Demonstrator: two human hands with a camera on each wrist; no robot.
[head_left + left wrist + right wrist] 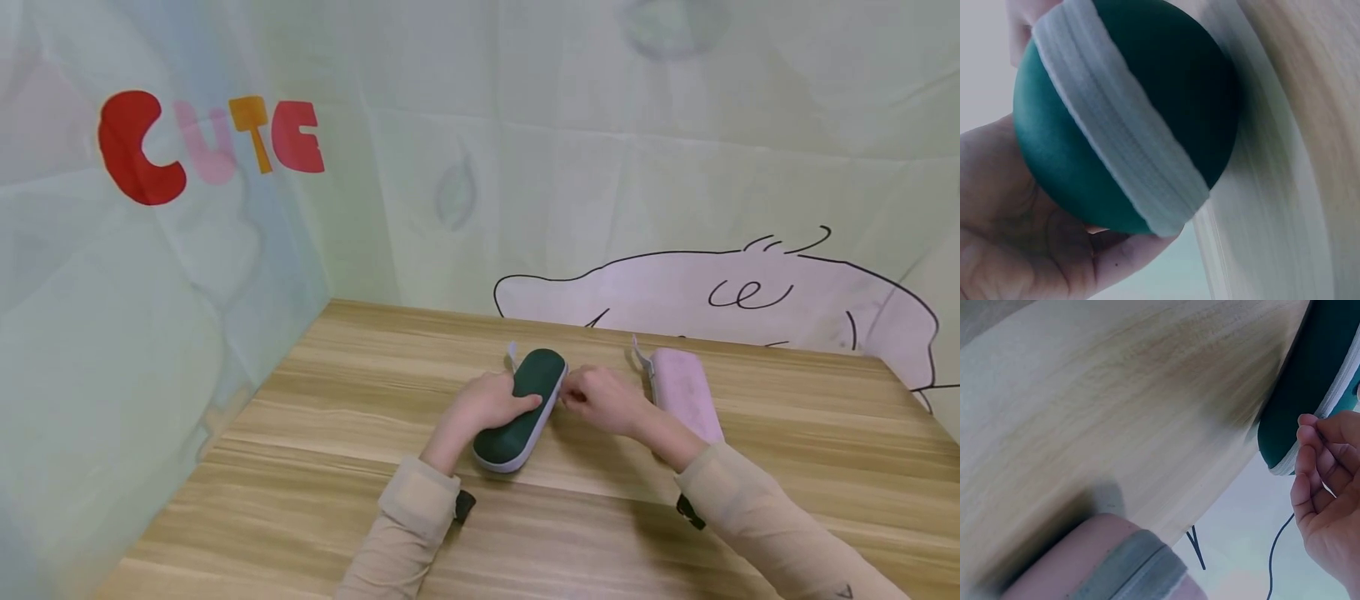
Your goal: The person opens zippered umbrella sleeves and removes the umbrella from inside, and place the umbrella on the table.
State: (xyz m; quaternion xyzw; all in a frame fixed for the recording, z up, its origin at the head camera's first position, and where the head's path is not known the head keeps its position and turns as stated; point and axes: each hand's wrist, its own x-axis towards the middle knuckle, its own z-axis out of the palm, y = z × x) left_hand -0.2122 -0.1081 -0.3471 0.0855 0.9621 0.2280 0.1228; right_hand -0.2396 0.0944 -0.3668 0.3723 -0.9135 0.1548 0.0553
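A dark green zip case (538, 372), long with rounded ends, lies on the wooden table with a pale zipper band (1119, 119) around its side. My left hand (487, 403) grips it from the left, thumb across the top and fingers beneath the edge in the left wrist view. At the case's right side, my right hand (603, 400) pinches with thumb and index finger right at the zipper (1338, 384). The small pull is hidden between those fingertips. A light fabric loop (512, 352) sticks up at the case's far left.
A pink zip case (681, 387) with its own loop lies to the right, partly behind my right forearm. The wooden table (315, 400) meets a printed cloth backdrop (480, 167) at its far and left edges.
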